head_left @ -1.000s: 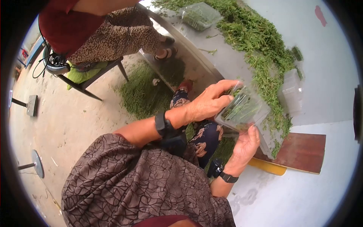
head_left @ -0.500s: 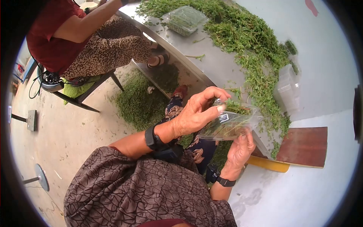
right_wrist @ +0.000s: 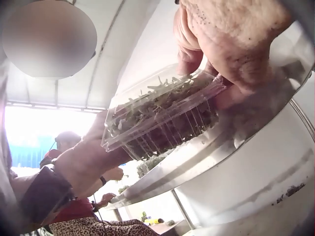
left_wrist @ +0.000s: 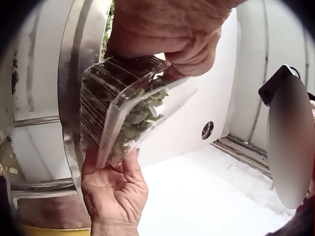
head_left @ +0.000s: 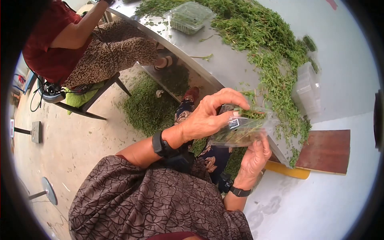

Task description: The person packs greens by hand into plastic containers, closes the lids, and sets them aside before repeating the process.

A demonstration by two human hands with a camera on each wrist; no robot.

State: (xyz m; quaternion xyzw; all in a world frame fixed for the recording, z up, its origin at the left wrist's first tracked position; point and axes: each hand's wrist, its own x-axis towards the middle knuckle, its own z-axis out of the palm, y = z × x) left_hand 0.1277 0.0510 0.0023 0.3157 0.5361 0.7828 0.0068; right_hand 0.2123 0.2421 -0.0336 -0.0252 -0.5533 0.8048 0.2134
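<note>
A clear plastic clamshell box of leafy green stems is held in front of the body, tilted, near the table's edge. My left hand grips its upper side, thumb and fingers at the rim where greens show. Lower down, my right hand holds the opposite side by the fingertips. Ribbed walls and the lid's flat face show on the box in the left wrist view. In the right wrist view, stems press close under the lid of the box.
A long heap of cut greens lies along the metal table. Another filled clear box stands there, with stacked clear boxes by the wall. A seated person works at left. More greens lie on the floor.
The box has tipped and come a little lower and closer to the body, with both hands still on it. In the last half second the hands have barely moved; the view has shifted slightly.
</note>
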